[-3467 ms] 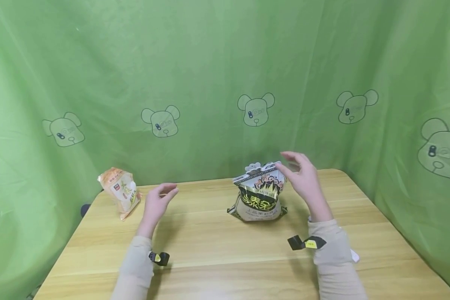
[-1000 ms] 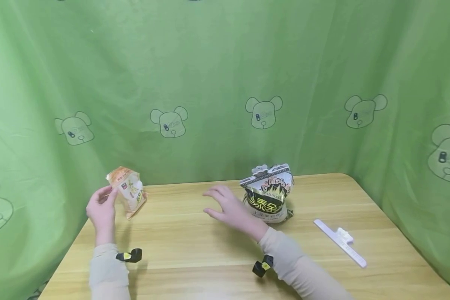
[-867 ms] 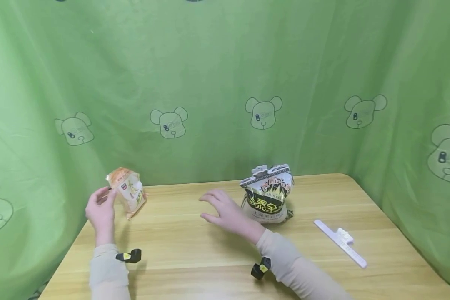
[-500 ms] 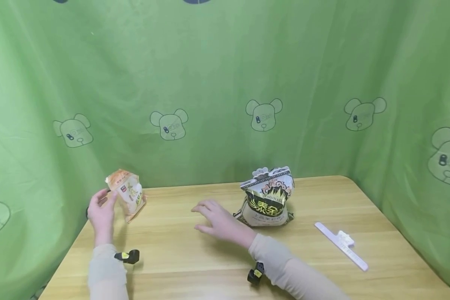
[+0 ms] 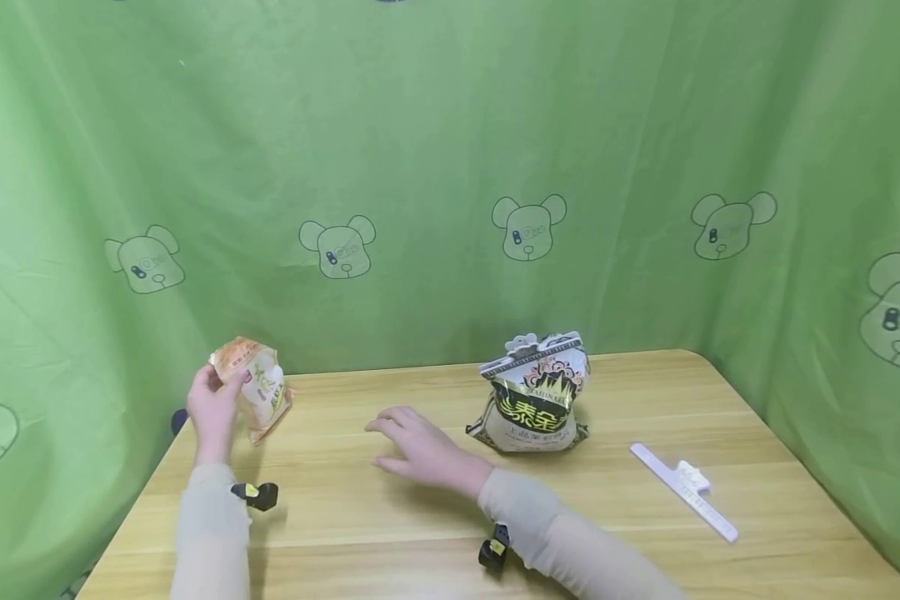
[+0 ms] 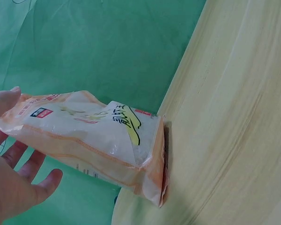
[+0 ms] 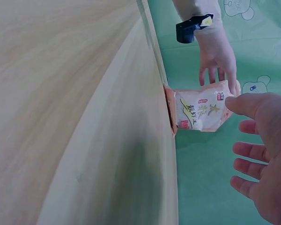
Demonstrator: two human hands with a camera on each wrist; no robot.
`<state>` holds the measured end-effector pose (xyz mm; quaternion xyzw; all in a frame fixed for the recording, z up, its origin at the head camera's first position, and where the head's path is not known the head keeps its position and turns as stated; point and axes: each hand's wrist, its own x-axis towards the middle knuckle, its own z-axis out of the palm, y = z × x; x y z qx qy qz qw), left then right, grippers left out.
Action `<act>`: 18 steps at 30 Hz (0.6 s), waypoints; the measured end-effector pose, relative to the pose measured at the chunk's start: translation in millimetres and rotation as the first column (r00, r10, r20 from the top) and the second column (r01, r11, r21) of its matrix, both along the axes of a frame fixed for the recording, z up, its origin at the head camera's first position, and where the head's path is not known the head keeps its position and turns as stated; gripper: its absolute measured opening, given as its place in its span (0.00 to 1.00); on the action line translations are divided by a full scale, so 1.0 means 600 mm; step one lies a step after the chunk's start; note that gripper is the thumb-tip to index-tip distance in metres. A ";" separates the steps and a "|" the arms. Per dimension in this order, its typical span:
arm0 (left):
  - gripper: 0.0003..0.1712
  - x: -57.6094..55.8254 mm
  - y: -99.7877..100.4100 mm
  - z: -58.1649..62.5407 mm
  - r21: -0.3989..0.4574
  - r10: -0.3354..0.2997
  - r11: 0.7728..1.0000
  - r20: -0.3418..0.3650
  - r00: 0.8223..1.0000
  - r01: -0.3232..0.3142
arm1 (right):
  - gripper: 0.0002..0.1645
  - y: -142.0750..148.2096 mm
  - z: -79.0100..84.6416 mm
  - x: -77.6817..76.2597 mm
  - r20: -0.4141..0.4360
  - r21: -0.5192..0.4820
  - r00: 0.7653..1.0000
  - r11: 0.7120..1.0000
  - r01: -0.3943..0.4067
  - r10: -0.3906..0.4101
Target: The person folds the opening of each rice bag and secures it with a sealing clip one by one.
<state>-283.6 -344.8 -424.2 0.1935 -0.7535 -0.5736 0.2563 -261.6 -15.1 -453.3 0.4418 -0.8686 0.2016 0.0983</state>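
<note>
At the table's left back, an orange-and-white food bag stands upright, leaning a little. My left hand pinches its upper left corner, thumb on the printed front and fingers behind, as the left wrist view shows with the bag up close. My right hand hovers over the middle of the table, fingers spread and loosely bent, holding nothing. In the right wrist view, the right hand points toward the same bag, apart from it in the head view.
A rice bag stands right of centre with a pale clip across its folded top. A white-lilac bar clip lies on the wooden table at the right. Green curtains hang behind and at both sides.
My right hand has left the rice bag's top and moved leftward to mid-table, uncovering the bar clip. My left hand went left to the orange-and-white food bag and now pinches its corner.
</note>
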 end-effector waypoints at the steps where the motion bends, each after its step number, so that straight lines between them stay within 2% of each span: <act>1: 0.33 -0.002 0.000 0.000 -0.013 -0.005 1.000 0.001 1.000 0.005 | 0.30 -0.003 -0.001 -0.001 0.001 0.001 1.000 1.000 0.000 0.000; 6: 0.32 -0.010 0.002 -0.003 -0.022 -0.010 1.000 -0.003 1.000 0.010 | 0.31 -0.017 -0.002 -0.004 0.040 0.019 0.999 1.000 0.008 -0.009; 11: 0.28 -0.015 0.008 -0.008 -0.021 0.028 0.999 -0.001 1.000 -0.028 | 0.32 -0.032 -0.001 -0.010 0.060 0.037 0.998 0.999 0.026 -0.028; 18: 0.23 -0.012 0.009 -0.011 -0.001 0.072 0.997 -0.025 0.997 -0.072 | 0.31 -0.049 0.001 -0.021 0.054 -0.001 0.998 1.000 0.016 -0.016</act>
